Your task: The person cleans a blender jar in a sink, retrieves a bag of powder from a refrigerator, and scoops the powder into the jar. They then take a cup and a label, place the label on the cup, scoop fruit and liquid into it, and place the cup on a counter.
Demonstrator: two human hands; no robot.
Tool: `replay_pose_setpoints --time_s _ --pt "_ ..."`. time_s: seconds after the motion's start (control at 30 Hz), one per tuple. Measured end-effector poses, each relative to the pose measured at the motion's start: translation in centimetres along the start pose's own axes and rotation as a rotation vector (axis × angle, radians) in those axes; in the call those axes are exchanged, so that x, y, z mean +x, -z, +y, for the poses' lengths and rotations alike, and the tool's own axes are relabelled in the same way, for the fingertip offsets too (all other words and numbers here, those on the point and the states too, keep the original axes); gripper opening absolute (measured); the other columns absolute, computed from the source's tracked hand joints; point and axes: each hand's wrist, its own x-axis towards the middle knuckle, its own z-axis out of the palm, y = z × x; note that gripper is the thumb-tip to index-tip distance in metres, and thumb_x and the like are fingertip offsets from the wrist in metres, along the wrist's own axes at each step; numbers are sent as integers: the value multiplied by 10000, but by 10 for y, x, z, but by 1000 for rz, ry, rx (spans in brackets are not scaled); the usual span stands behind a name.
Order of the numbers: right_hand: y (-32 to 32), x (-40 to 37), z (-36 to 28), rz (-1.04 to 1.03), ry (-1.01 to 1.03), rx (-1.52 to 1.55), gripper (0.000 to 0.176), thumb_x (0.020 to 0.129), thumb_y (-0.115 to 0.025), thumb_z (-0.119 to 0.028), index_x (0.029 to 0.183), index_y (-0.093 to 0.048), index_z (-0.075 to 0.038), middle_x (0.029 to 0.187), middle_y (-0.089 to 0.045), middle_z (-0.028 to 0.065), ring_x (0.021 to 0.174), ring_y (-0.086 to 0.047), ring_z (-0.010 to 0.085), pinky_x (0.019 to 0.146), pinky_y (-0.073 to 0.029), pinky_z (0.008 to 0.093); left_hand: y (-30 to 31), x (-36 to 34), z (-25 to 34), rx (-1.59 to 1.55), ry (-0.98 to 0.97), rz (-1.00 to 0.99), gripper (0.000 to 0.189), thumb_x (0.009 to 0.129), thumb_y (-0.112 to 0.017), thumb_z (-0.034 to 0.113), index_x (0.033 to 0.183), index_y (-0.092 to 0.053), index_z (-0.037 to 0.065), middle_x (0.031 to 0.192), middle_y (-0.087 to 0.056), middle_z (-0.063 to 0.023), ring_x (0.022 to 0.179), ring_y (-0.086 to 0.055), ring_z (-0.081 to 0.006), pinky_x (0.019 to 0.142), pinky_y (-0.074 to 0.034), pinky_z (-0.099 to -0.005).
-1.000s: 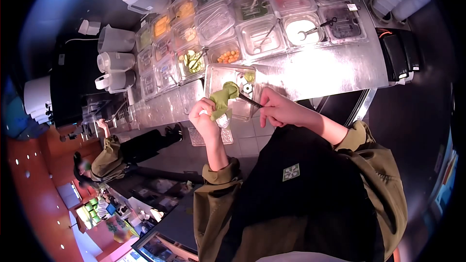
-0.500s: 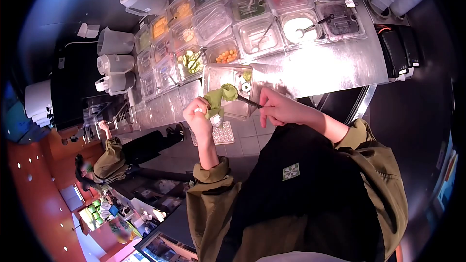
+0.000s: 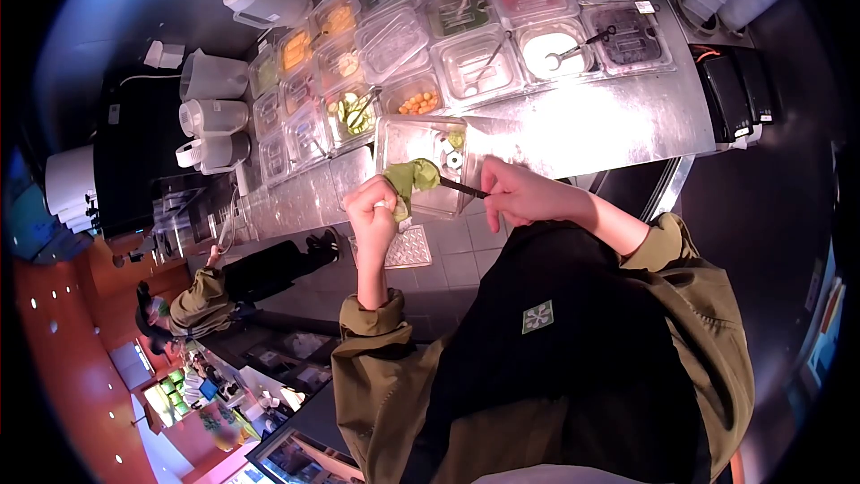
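Observation:
My left hand [image 3: 371,207] is closed around a bunched green cloth [image 3: 410,181]. The cloth wraps the far end of a utensil with a thin black handle [image 3: 463,188], so the head of that utensil is hidden. My right hand [image 3: 521,194] pinches the other end of the handle between thumb and fingers. Just behind the cloth, at the counter's edge, is a clear plastic tub [image 3: 387,136]. Inside it lie a black-and-white round piece [image 3: 453,159] and something green that I cannot make out.
Several clear food tubs stand in rows on the steel counter [image 3: 591,130], including one of orange balls [image 3: 418,103] and one of white food [image 3: 548,52]. White pitchers [image 3: 213,117] stand at the left. Further off, another person [image 3: 199,305] works at the counter. A black appliance [image 3: 730,90] is at right.
My left hand has shifted slightly right, and the cloth now covers the utensil's end more closely. My right hand has moved a little right. The other person's hand has moved lower and to the right.

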Motion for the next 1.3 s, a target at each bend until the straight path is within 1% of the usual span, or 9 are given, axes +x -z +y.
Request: replay_pose_setpoints --time_s 0.3,0.43,0.57,0.67,0.73,0.8,0.97,1.27,1.3 --pt "-3 0 2 30 24 -40 125 843 -403 11 927 -319 -29 643 -581 140 380 -375 75 349 -283 218 -4 -6 -3 272 -131 -34 102 527 -423 -70 566 -457 18 549 -440 -99 475 -468 -264 456 -372 -299" --pt "-7 -5 -9 97 11 -69 133 836 -415 0 924 -322 -39 646 -584 115 414 -397 77 375 -307 226 -11 -10 -6 705 -346 -88 131 564 -567 4 586 -463 81 578 -436 -63 494 -499 -254 446 -405 -352" --pt "-3 -11 -28 165 99 -195 147 821 -428 -6 910 -318 -48 644 -587 74 535 -507 122 488 -388 258 -4 -22 -5 822 -290 61 132 559 -540 -22 607 -456 68 629 -472 -61 518 -505 -228 474 -423 -312" --pt "-8 -4 -25 237 430 -598 107 856 -425 -5 883 -323 -26 620 -578 100 528 -561 248 463 -409 366 3 -42 -11 226 -187 467 125 562 -493 -62 635 -442 25 678 -500 -77 529 -493 -192 545 -438 -266" --pt "-15 1 -31 308 312 -1317 275 737 -504 30 968 -368 -27 652 -576 143 621 -592 339 539 -460 410 -6 -67 -25 -550 88 776 130 681 -429 -108 669 -426 22 717 -498 -63 578 -482 -153 571 -442 -260" --pt "-14 11 -28 236 320 -1575 340 706 -525 0 1014 -388 -51 724 -573 154 634 -603 341 523 -467 432 -6 -81 -20 -1072 296 870 140 774 -433 -88 722 -420 42 727 -481 -46 592 -476 -130 527 -432 -246" --pt "-13 26 -39 57 204 -1786 296 757 -480 -39 1035 -394 -89 728 -568 144 603 -598 317 519 -464 421 -14 -104 -9 -1151 418 1128 139 790 -450 -69 747 -404 55 768 -469 -41 594 -483 -121 489 -428 -232" --pt "-6 42 -42 -57 92 -1860 402 684 -457 40 1068 -390 -63 744 -573 177 610 -566 382 513 -446 457 -24 -136 -13 -1292 429 1160 102 811 -466 -26 806 -421 65 780 -498 -44 588 -519 -134 475 -467 -257" --pt "-9 43 -45 -24 210 -1795 388 685 -453 38 1054 -386 -59 719 -565 183 617 -565 386 520 -445 461 -26 -138 -14 -1331 434 1146 126 806 -460 -19 874 -427 81 813 -500 -27 623 -523 -129 477 -462 -252"
